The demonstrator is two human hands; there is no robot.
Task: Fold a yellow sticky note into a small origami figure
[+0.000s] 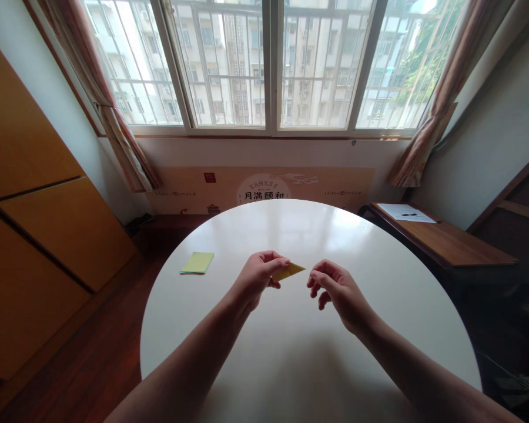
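My left hand (263, 271) pinches a piece of folded yellow paper (288, 271) between thumb and fingers, above the white round table (264, 358). The paper narrows to a sharp point directed at my right hand (335, 288). Just short of that point, the right hand hovers with its fingers loosely bent and apart, holding nothing that I can see. Part of the paper is hidden behind the left thumb and fingers. Farther left on the tabletop lies a small stack of square paper (197, 262), yellow-green on top with a bluish edge beneath.
Beyond the table's right edge stands a wooden side table (462, 241) with a white sheet (403, 212) and a dark pen (408, 214) on it. An orange-brown cabinet (57, 229) is at the left. A printed banner (335, 182) hangs below the barred window.
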